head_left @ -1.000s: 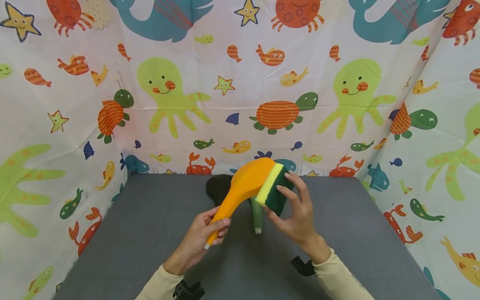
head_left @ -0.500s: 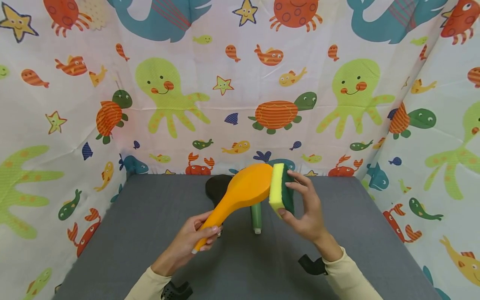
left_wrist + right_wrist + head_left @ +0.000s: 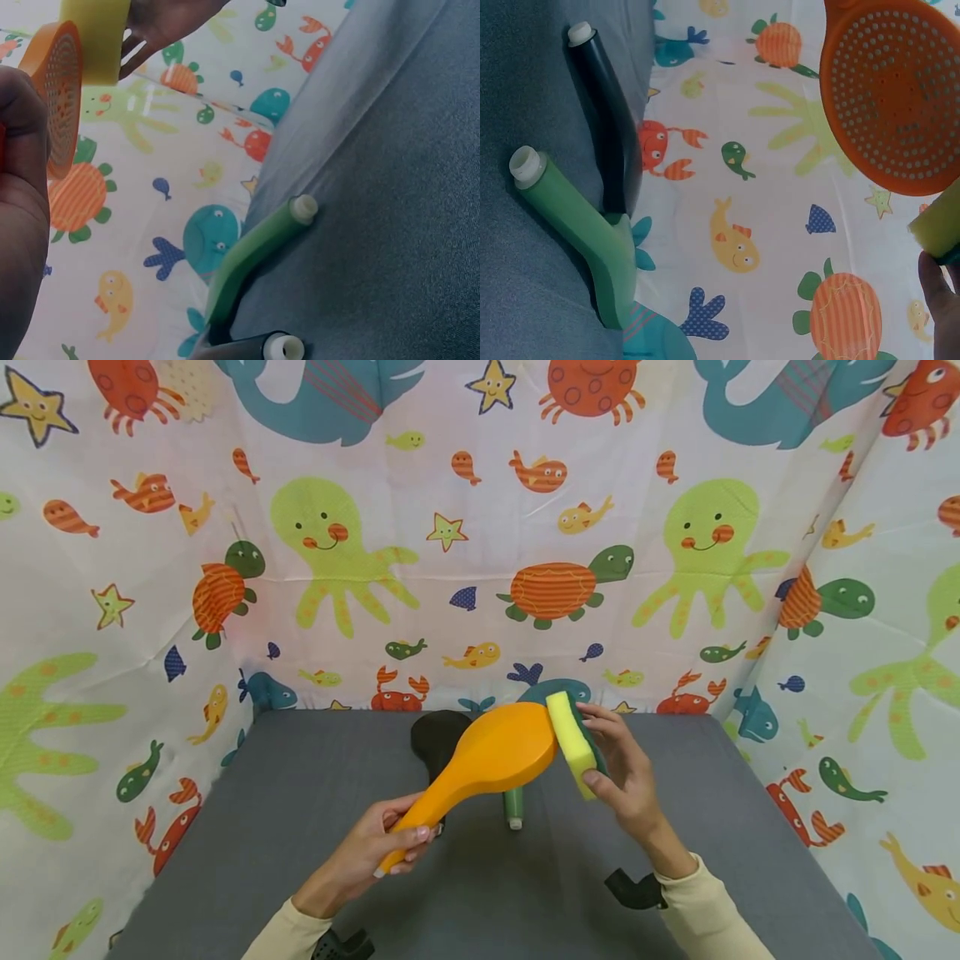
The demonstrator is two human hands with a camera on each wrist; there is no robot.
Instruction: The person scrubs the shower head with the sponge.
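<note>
My left hand (image 3: 367, 847) grips the handle of an orange hand-held shower head (image 3: 501, 747), raised above the table with its smooth back toward the head camera. Its perforated face (image 3: 892, 97) shows in the right wrist view. A yellow sponge (image 3: 570, 745) with a dark green scouring side is pinched between the thumb and fingers of my right hand (image 3: 636, 781). The sponge's yellow side presses on the shower head's right rim and bends a little there. In the left wrist view the sponge (image 3: 101, 41) also meets that rim.
Behind the orange one, a black shower head (image 3: 433, 739) and a green shower head (image 3: 513, 803) lie at the back of the grey table (image 3: 285, 827). A sea-animal curtain (image 3: 465, 635) rises along the back and both sides.
The shower head has come down and its handle has shifted left. My right hand has moved slightly right and down, and the sponge has turned along the rim, showing more yellow.
</note>
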